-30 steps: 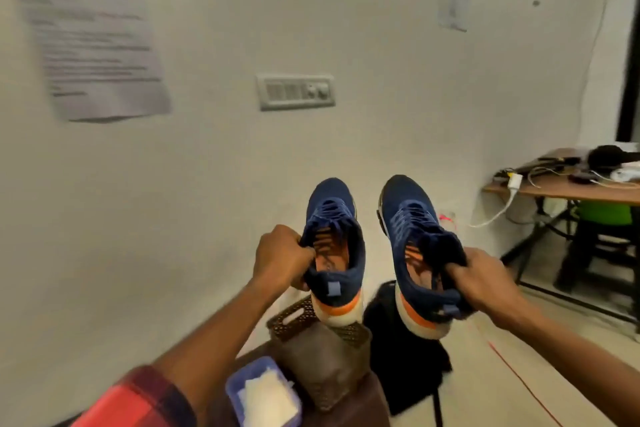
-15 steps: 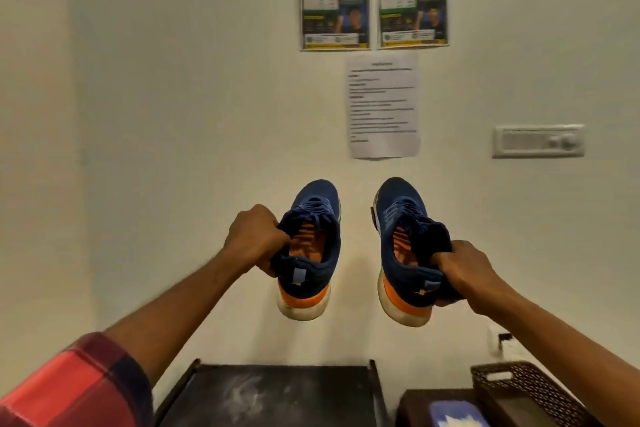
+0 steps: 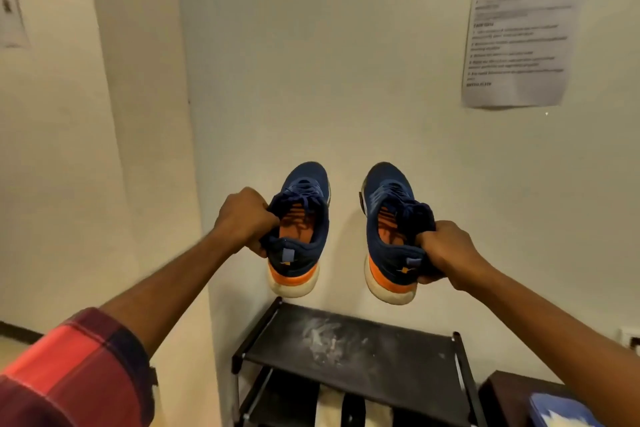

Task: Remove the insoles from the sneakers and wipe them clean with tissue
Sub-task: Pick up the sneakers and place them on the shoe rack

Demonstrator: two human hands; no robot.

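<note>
Blue sneakers [image 3: 301, 218] — insoles [image 3: 386, 230] still inside.

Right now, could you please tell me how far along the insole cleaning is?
Nothing looks finished: orange insoles sit inside the left sneaker and right sneaker. In hand: the left hand and right hand each grip one, raised above the black shoe rack. Left: pull both insoles out and wipe them with tissue from the blue box.

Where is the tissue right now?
In the head view, the tissue is at the bottom right corner, in a blue box on a dark stand, just right of the black rack.
</note>
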